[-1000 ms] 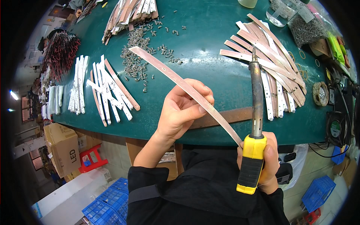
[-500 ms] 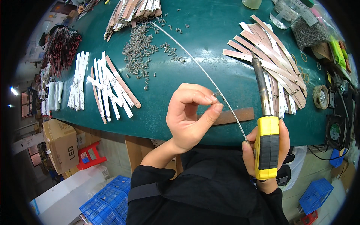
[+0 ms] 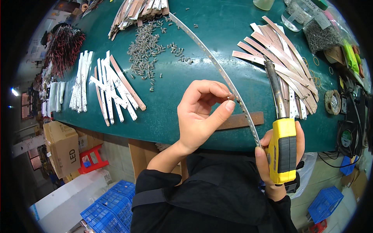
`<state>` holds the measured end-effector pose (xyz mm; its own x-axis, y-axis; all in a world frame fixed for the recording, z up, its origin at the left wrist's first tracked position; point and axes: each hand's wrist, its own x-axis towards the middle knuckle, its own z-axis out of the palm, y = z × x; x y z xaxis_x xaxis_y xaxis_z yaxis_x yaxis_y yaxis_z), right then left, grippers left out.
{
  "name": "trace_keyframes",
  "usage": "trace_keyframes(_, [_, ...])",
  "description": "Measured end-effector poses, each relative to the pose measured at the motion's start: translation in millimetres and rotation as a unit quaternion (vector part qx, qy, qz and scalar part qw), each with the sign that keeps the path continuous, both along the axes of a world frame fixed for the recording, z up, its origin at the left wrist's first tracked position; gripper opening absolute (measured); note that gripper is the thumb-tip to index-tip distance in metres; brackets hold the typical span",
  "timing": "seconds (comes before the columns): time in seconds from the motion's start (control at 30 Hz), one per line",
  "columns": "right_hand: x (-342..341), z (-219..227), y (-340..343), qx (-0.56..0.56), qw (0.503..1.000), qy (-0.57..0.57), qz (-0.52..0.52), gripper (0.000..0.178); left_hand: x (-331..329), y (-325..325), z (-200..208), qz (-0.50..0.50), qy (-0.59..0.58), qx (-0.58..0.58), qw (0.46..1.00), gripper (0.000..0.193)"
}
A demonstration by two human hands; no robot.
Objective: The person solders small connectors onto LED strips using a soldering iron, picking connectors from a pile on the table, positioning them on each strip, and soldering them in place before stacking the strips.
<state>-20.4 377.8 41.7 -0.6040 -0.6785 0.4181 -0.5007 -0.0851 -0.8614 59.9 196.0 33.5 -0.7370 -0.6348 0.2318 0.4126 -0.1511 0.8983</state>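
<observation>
My left hand [image 3: 200, 118] is closed, thumb and forefinger pinching a small metal screw-like part [image 3: 230, 97] against the edge of a long, thin LED strip [image 3: 215, 61]. The strip is white with small yellowish and dark spots, and it slants from the far middle of the table down to my right hand [image 3: 264, 157]. Its lower end sits between my right thumb and forefinger. That same hand also grips a yellow and black soldering iron [image 3: 284, 149], its metal barrel pointing away from me. Beneath the strip, a rusty brown flat bar [image 3: 243, 120] lies near the table's front edge.
Small metal parts [image 3: 144, 54] lie heaped on the green table [image 3: 175, 79]. White and brown strips form piles at left [image 3: 112, 89], far middle [image 3: 136, 11] and right [image 3: 285, 64]. A bag of small parts [image 3: 320, 35] and a tape roll [image 3: 332, 101] stand at right.
The strip has turned from edge-on so its spotted face shows. Its far end has shifted right and away. Both hands and the soldering iron have moved slightly right.
</observation>
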Motion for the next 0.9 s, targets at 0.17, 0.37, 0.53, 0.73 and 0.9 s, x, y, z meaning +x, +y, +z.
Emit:
trace_keyframes(0.17, [5,-4,1,-0.001,1.0,0.015,-0.004,0.081,2,-3,-5,0.018,0.009,-0.124,0.992,0.023])
trace_keyframes(0.37, [7,-3,1,0.013,1.0,0.02,-0.015,0.079,1,1,0,0.042,-0.02,-0.109,0.993,0.02])
trace_keyframes(0.53, [1,0,0,0.021,0.999,0.036,-0.005,0.079,4,-4,-3,0.0,0.006,-0.026,1.0,0.018])
trace_keyframes(0.73, [1,0,-2,-0.007,0.998,-0.055,0.013,0.081,3,-5,-9,-0.037,0.047,0.07,0.996,0.016])
trace_keyframes(0.9, [0,5,0,-0.014,0.99,-0.135,0.032,0.085,1,-7,-3,-0.125,0.025,0.251,0.96,0.015])
